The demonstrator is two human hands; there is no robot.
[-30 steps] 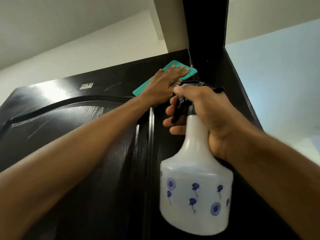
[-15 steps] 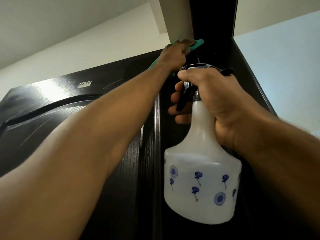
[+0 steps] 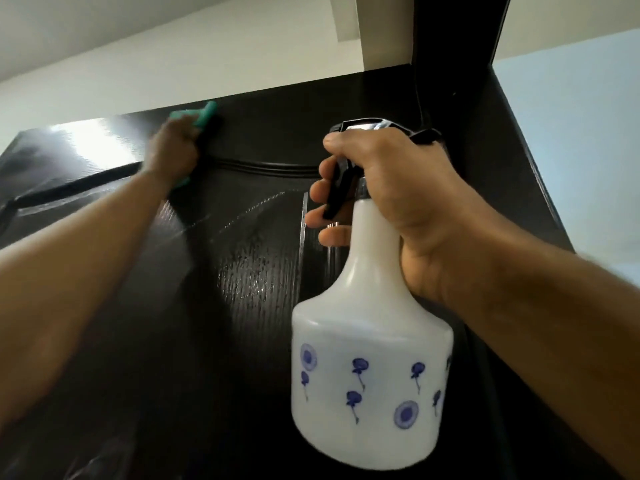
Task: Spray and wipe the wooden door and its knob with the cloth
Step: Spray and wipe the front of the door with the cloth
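Note:
The dark wooden door (image 3: pixel 249 278) fills the view from below, with wet streaks across its upper panel. My left hand (image 3: pixel 175 150), blurred by motion, presses a teal cloth (image 3: pixel 204 114) against the door near its top edge. My right hand (image 3: pixel 391 188) grips the neck of a white spray bottle (image 3: pixel 372 386) with blue flower prints, fingers curled round its black trigger (image 3: pixel 337 192). The bottle hangs in front of the door's right side. The knob is out of view.
The dark door frame (image 3: pixel 453 39) rises at the upper right beside the door's edge. A pale ceiling (image 3: pixel 138 32) and a light blue wall (image 3: pixel 581 133) lie behind.
My left hand has swept the cloth leftward along the top of the door, away from the upper right corner. Wet streaks now show on the panel. The right hand keeps holding the bottle.

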